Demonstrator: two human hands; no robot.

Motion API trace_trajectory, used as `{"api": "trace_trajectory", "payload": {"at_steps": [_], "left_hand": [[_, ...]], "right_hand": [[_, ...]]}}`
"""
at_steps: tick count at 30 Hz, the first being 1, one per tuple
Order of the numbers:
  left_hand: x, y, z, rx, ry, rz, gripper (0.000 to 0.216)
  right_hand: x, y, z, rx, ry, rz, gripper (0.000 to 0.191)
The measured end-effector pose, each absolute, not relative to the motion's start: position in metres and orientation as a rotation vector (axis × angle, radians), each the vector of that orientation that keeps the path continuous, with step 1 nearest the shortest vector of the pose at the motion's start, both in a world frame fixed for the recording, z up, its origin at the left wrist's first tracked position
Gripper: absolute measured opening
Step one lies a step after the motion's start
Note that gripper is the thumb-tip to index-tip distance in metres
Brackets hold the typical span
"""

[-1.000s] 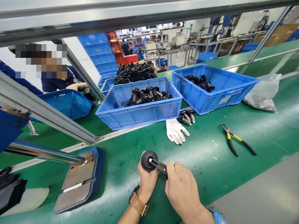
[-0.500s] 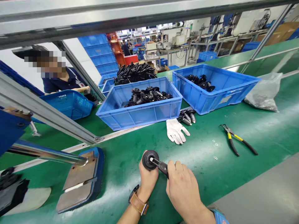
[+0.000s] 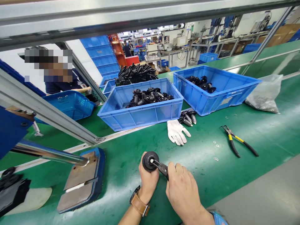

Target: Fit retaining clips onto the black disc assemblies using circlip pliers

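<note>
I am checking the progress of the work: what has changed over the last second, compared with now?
Almost nothing. The left hand still holds the black round part, and the right hand keeps its grip on the tool whose tip sits at the part's centre. The glove, pliers and blue bins lie as before.

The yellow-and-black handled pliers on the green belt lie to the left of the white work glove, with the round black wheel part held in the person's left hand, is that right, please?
Not quite: the head view shows the yellow-and-black handled pliers lying on the green belt to the right of the white work glove, not the left. The round black wheel part is indeed held in the left hand.
</note>
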State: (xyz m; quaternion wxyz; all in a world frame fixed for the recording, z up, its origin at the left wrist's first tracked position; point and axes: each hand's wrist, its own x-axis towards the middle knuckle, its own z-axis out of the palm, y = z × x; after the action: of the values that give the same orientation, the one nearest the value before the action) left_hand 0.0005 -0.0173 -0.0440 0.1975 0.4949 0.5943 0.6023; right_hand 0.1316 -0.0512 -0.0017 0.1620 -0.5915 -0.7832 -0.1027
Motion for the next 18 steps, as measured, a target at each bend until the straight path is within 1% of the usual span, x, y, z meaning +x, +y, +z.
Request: {"api": "trace_trajectory", "payload": {"at_steps": [3, 6, 10, 12, 15, 18], "left_hand": [[0.0, -0.017, -0.047, 1.398, 1.703, 1.66, 0.018], [-0.003, -0.018, -0.053, 1.375, 1.748, 1.634, 0.024], [-0.01, -0.014, -0.06, 1.299, 1.828, 1.598, 0.036], [-0.012, -0.009, -0.059, 1.245, 1.881, 1.595, 0.035], [-0.014, -0.002, -0.054, 1.132, 1.929, 1.624, 0.035], [-0.013, 0.0, -0.051, 1.075, 1.899, 1.673, 0.04]], "right_hand": [[0.13, -0.051, -0.005, -1.677, -2.226, -0.274, 0.027], [0.128, -0.051, -0.005, -1.68, -2.197, -0.21, 0.027], [0.139, -0.051, 0.004, -1.67, -2.164, 0.077, 0.024], [0.154, -0.048, 0.005, -1.667, -2.129, 0.198, 0.016], [0.184, -0.041, -0.007, -1.747, -2.069, 0.155, 0.006], [0.208, -0.033, -0.032, -1.802, -2.058, 0.005, 0.013]]}}
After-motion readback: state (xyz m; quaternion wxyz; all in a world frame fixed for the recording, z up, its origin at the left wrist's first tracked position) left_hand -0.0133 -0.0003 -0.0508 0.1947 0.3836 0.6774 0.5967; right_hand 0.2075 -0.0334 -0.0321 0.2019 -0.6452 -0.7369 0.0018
